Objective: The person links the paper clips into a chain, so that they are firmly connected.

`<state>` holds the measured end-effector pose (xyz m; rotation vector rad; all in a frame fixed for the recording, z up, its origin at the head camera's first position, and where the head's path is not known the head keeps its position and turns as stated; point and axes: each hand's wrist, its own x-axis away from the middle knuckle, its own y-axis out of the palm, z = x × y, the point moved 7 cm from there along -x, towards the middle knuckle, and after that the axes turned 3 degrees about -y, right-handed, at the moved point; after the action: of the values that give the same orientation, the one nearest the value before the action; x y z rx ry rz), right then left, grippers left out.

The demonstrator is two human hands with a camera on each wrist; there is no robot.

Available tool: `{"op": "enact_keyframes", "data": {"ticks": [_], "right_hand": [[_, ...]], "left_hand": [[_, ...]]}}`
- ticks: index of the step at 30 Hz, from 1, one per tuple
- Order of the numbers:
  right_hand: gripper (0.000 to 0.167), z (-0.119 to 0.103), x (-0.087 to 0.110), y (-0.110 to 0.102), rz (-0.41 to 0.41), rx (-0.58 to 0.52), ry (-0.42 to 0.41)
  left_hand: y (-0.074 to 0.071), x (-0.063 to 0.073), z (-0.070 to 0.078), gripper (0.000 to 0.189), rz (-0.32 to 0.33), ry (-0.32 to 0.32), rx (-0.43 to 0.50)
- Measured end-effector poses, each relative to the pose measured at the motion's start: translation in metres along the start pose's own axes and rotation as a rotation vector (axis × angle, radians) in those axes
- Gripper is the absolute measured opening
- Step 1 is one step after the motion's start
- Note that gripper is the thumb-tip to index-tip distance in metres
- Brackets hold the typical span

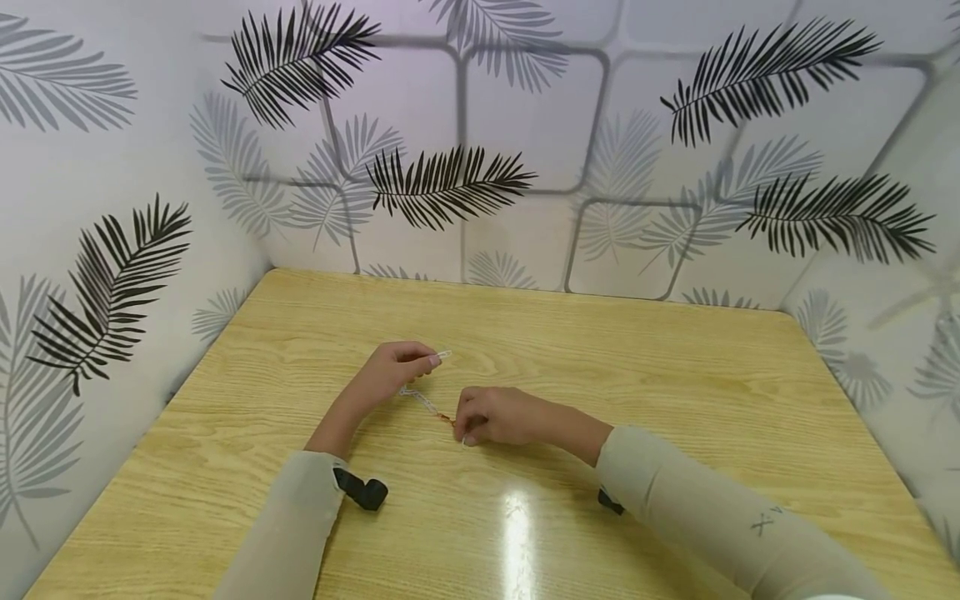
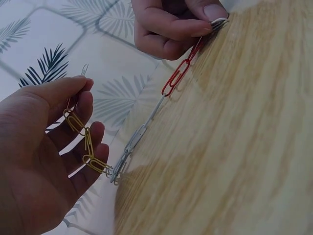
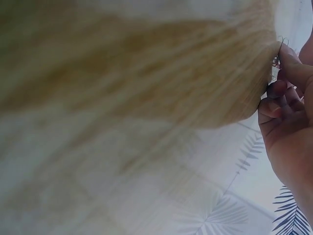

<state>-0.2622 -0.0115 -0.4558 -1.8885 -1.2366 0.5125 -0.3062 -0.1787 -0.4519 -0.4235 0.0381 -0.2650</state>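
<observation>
A chain of linked paper clips runs between the two hands. My left hand (image 1: 396, 368) pinches one end between thumb and forefinger, and a pale clip (image 2: 84, 70) pokes out past the fingertips. Yellow clips (image 2: 74, 122) hang down along its other fingers in the left wrist view. From there white clips (image 2: 131, 142) stretch low over the wood to red clips (image 2: 177, 77). At the far end my right hand (image 1: 498, 414) grips the chain, with a white clip (image 2: 220, 22) showing at its fingertips. The right wrist view catches that hand only at its right edge.
The light wooden table (image 1: 637, 367) spreads around both hands. Behind and beside it rise walls (image 1: 517, 117) with a leaf pattern. A black wrist camera (image 1: 363, 490) sits at the left sleeve. Light glares off the table's near part.
</observation>
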Motion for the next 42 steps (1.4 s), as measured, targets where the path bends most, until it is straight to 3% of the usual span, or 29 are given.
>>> {"op": "enact_keyframes", "data": {"ticks": [7, 14, 24, 32, 37, 42], "right_hand": [[0.003, 0.005, 0.003, -0.006, 0.050, -0.128, 0.004], [0.003, 0.009, 0.023, -0.028, 0.232, -0.249, 0.033], [0.013, 0.006, 0.063, -0.052, 0.512, -0.496, 0.119], [0.026, -0.009, 0.083, -0.059, 0.613, -0.554, 0.114], [0.021, -0.021, 0.097, -0.069, 0.699, -0.612, 0.073], [0.017, -0.030, 0.111, -0.081, 0.760, -0.554, 0.007]], "left_hand": [[0.001, 0.001, 0.005, 0.028, 0.003, 0.011, 0.002], [0.005, 0.002, 0.020, 0.031, -0.011, 0.057, -0.025], [0.020, 0.012, 0.060, 0.021, -0.030, 0.136, -0.016], [0.036, 0.023, 0.090, 0.021, -0.050, 0.196, -0.048], [0.044, 0.033, 0.108, 0.020, -0.052, 0.245, -0.081], [0.049, 0.040, 0.121, 0.016, -0.014, 0.300, -0.131]]}}
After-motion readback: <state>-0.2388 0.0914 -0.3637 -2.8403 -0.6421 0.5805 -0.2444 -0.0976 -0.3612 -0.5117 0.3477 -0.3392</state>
